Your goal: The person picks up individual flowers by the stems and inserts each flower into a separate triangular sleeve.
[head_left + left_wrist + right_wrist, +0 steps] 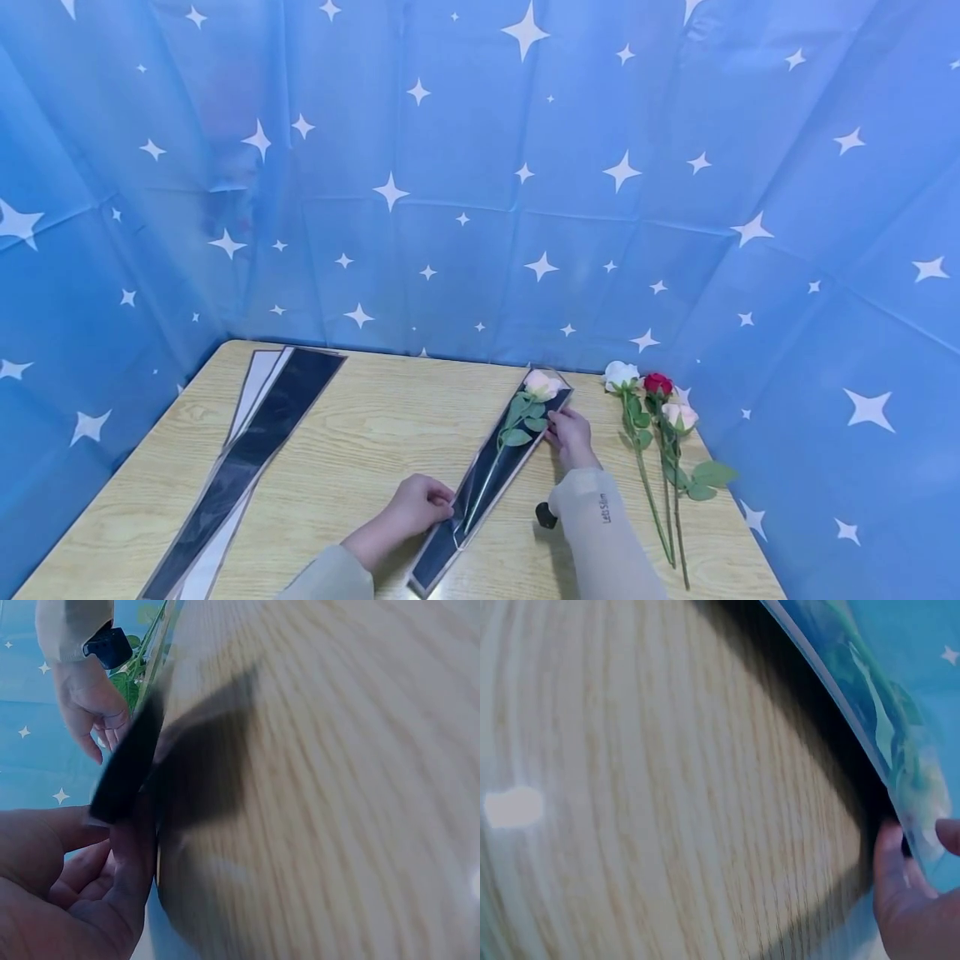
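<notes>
A long black flower sleeve point(441, 546) with a clear front lies slantwise between my hands, holding a pale pink rose point(542, 385) with green leaves and a long stem. My left hand point(420, 504) pinches the sleeve's lower left edge; in the left wrist view the thumb is on one side and the fingers point(127, 870) on the other. Higher up, my right hand point(573, 437) grips the right edge near the bloom, its fingers point(889, 862) reaching under the sleeve in the right wrist view. The sleeve's edge there is raised off the wood, casting a shadow.
More sleeves point(288, 396), black and white, overlap on the left of the wooden table point(360, 425). At the right lie a white rose point(621, 375), a red rose point(657, 384) and another pale pink rose point(679, 416). A blue starred curtain point(465, 167) surrounds the table's back and sides.
</notes>
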{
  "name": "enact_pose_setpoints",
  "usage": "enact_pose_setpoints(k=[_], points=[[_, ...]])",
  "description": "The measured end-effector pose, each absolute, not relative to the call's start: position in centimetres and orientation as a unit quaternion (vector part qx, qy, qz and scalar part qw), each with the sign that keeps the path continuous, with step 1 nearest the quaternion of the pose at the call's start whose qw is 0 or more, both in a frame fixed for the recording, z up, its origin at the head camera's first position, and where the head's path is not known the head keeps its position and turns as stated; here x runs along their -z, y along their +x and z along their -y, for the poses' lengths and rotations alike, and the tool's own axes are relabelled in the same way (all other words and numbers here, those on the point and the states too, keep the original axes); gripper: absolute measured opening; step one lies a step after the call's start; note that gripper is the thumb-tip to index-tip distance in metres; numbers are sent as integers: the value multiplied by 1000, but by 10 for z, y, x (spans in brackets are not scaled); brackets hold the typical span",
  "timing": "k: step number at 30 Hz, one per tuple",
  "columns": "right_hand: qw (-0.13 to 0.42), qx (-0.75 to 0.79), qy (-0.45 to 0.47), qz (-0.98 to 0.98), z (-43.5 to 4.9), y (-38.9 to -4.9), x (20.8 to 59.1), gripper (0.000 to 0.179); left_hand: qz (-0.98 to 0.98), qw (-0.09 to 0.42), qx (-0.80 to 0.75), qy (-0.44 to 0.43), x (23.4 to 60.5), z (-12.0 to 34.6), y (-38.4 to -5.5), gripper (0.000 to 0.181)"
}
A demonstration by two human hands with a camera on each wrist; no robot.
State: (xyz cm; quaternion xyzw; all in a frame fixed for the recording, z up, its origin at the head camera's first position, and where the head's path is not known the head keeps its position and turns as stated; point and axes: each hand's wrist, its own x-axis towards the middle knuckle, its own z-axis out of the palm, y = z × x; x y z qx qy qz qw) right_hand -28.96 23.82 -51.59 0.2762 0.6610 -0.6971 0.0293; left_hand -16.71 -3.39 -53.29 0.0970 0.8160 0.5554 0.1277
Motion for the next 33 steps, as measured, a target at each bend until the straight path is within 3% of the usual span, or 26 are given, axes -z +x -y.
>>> enact_pose_setpoints(k=[8, 24, 33], points=[[24, 633, 238, -737, -234, -288, 512, 58, -822, 115, -551, 85, 534, 29, -171, 15], [86, 631, 189, -748, -232, -288, 511, 61, -830, 105, -543, 73, 538, 24, -173, 7], [94, 625, 157, -759, -237, -288, 507, 60, -829, 90, -543, 101, 534, 29, -174, 18]])
